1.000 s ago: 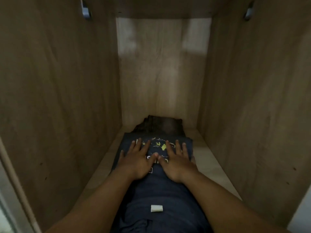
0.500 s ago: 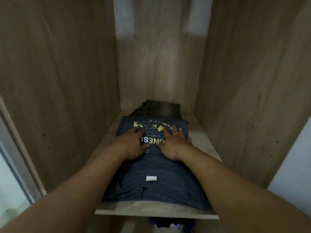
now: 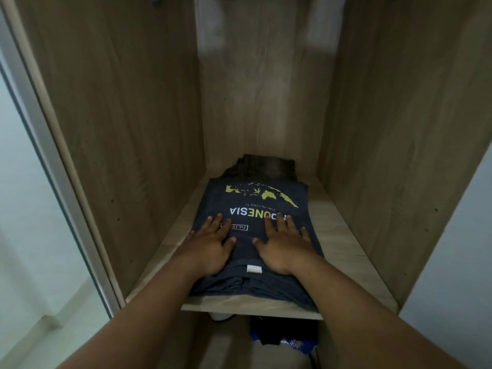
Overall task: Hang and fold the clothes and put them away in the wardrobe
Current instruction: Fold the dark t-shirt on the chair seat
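Landmark: the folded navy T-shirt [image 3: 255, 230] lies flat on the wardrobe shelf [image 3: 343, 235], print up, its near fold almost at the shelf's front edge.
Left of the T-shirt: the wardrobe's wooden side wall [image 3: 127, 129], with a pale door frame [image 3: 53, 182] beyond it.
Left hand [image 3: 210, 249]: released, fingers straight and spread, palm down on the T-shirt's left half, grasping nothing.
Middle of the T-shirt: a small white tag [image 3: 254, 269] sits between the two wrists; yellow map print and lettering lie beyond the fingertips.
Behind the T-shirt: a darker folded garment [image 3: 266, 167] against the back panel, touching the T-shirt's far edge.
Right hand [image 3: 283, 246]: released too, flat on the T-shirt's right half, fingers covering part of the lettering.
Below the T-shirt: blue and dark cloth [image 3: 287, 339] under the shelf.
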